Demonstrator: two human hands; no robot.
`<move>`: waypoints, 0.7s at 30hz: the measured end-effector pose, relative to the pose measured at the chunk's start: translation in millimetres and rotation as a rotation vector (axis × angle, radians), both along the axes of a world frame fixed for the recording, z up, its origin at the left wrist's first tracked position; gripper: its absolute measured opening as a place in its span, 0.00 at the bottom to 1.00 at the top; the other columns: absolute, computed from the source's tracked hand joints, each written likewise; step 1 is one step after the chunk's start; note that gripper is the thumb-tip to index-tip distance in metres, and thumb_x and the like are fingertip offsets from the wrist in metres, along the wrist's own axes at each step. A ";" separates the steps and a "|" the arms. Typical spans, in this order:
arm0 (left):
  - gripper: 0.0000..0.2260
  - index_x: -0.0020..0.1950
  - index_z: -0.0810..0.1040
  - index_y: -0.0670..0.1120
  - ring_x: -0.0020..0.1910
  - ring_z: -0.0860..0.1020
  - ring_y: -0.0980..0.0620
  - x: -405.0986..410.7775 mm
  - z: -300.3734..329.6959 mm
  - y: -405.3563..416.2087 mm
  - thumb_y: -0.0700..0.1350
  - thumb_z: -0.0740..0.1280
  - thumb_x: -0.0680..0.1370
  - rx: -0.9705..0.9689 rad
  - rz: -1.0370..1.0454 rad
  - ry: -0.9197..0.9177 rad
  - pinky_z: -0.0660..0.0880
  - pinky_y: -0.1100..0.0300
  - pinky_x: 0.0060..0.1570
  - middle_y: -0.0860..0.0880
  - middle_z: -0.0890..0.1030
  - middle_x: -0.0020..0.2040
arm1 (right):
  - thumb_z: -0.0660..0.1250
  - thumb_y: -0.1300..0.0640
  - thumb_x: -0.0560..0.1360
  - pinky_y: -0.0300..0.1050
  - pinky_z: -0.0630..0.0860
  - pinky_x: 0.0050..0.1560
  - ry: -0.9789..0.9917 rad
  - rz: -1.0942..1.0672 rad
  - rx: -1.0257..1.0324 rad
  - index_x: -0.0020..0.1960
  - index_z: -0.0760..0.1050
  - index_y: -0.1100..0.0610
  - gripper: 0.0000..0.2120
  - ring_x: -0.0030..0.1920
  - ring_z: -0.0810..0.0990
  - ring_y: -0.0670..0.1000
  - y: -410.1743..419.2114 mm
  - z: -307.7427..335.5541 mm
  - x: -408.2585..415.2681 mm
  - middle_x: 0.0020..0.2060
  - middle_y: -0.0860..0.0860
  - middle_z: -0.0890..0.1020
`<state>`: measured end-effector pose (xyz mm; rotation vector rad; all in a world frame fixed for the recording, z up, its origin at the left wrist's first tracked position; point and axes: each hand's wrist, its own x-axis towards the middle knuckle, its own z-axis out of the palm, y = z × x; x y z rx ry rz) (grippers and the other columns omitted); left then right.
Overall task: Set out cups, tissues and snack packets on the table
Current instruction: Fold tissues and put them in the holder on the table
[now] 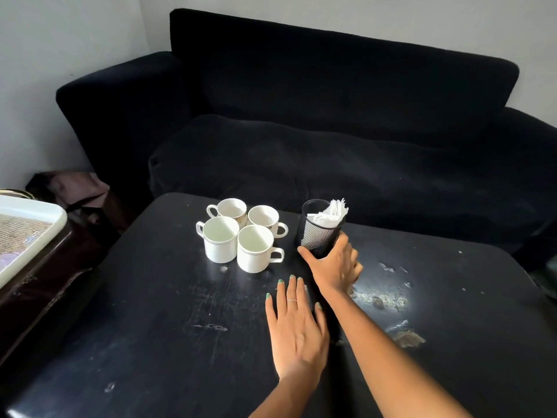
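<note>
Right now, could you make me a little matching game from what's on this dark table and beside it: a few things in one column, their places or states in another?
Things:
1. four white ceramic cups
2. black mesh holder with white tissues
3. left hand
4. white rectangular tray

Places or states:
A. flat, fingers spread, over the scratched black table
B. on the side furniture at far left
C. clustered together, empty
D. gripped by the right hand

Pairs: 1-C, 2-D, 3-A, 4-B
</note>
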<state>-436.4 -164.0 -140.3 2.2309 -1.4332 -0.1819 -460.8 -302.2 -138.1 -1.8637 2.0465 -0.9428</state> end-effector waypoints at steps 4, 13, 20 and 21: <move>0.25 0.67 0.75 0.45 0.68 0.73 0.48 -0.2 0.6 -0.9 0.52 0.51 0.76 0.004 -0.009 -0.007 0.68 0.47 0.67 0.49 0.76 0.66 | 0.71 0.31 0.60 0.54 0.63 0.60 0.027 -0.004 0.031 0.67 0.62 0.53 0.44 0.64 0.69 0.56 -0.4 -0.7 -2.3 0.63 0.53 0.74; 0.22 0.78 0.55 0.49 0.76 0.56 0.55 4.3 -4.6 -2.4 0.48 0.46 0.82 -0.071 0.006 0.213 0.48 0.58 0.75 0.53 0.57 0.77 | 0.61 0.41 0.75 0.49 0.53 0.73 0.071 0.116 0.132 0.73 0.60 0.53 0.31 0.74 0.59 0.52 55.4 0.9 -21.4 0.73 0.52 0.65; 0.23 0.77 0.55 0.50 0.76 0.53 0.58 20.0 1.6 49.8 0.40 0.50 0.82 -0.155 0.001 0.443 0.45 0.65 0.74 0.54 0.53 0.78 | 0.55 0.39 0.77 0.53 0.41 0.74 0.352 0.278 0.327 0.76 0.53 0.49 0.31 0.77 0.46 0.50 138.5 0.5 -27.1 0.77 0.47 0.52; 0.24 0.77 0.55 0.50 0.76 0.52 0.58 23.4 2.0 60.4 0.39 0.50 0.81 -0.146 0.000 0.456 0.44 0.65 0.74 0.54 0.53 0.78 | 0.55 0.40 0.77 0.54 0.41 0.74 0.364 0.295 0.345 0.76 0.52 0.49 0.31 0.77 0.45 0.51 149.8 2.9 -24.9 0.77 0.48 0.51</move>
